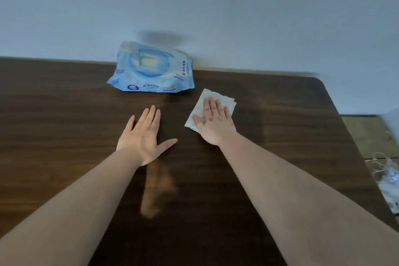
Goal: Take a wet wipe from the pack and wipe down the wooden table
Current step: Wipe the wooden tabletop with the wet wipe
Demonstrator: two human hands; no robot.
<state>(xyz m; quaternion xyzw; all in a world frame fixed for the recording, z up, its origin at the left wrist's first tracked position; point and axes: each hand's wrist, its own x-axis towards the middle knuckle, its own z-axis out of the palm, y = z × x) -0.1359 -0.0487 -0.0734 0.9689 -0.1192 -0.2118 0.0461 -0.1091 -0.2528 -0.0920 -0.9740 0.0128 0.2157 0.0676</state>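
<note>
The white, creased wet wipe (212, 108) is lying flat on the dark brown wooden table (291, 127), toward the far right corner, w/ the right hand (213, 122) pressing down on it, palm flat, fingers straight and close together, nothing gripped. The light blue plastic wipe pack (152, 71) is sitting just beyond, at the table's far edge against the pale wall (194, 6), its lid flap lifted. The left hand (144, 134) is resting flat on bare wood near the table's middle, fingers extended, thumb spread wide, holding nothing. A darker streak is showing on the wood btwn the wipe and the pack.
</note>
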